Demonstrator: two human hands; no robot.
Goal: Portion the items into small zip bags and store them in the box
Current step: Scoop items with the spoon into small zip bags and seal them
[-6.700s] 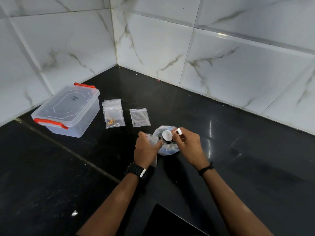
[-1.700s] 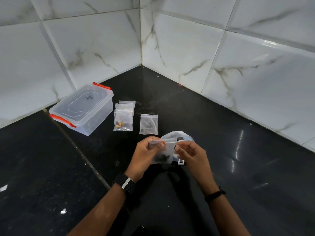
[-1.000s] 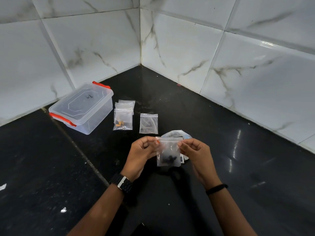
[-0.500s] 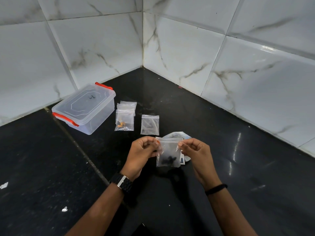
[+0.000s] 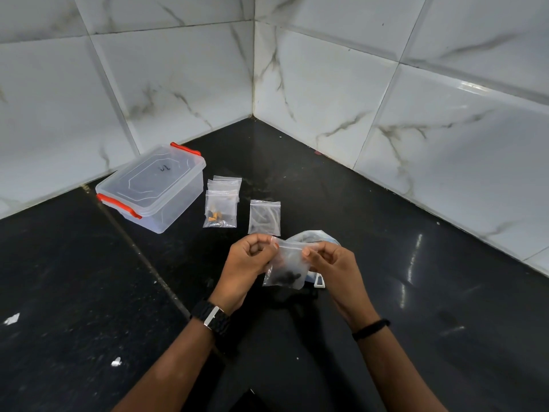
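Note:
A small clear zip bag (image 5: 286, 267) with dark bits at its bottom hangs above the black counter, held between both hands. My left hand (image 5: 248, 264) pinches its top left corner and my right hand (image 5: 332, 267) pinches its top right corner. Behind the hands lies a larger crumpled clear bag (image 5: 316, 235), mostly hidden. A filled zip bag with orange and dark pieces (image 5: 220, 209) lies on a small stack of bags, and another with dark contents (image 5: 264, 217) lies beside it. The clear box (image 5: 154, 187) with a closed lid and red latches stands at the left.
White marble-look tiled walls (image 5: 326, 93) meet in a corner behind the black counter (image 5: 416, 292). A small white clip-like piece (image 5: 319, 282) lies under the held bag. A seam crosses the counter at left, with white specks (image 5: 12, 319) near it.
The held bag has tilted a little and my fingers have shifted along its top edge. The scoop seen earlier in my right hand is gone from it.

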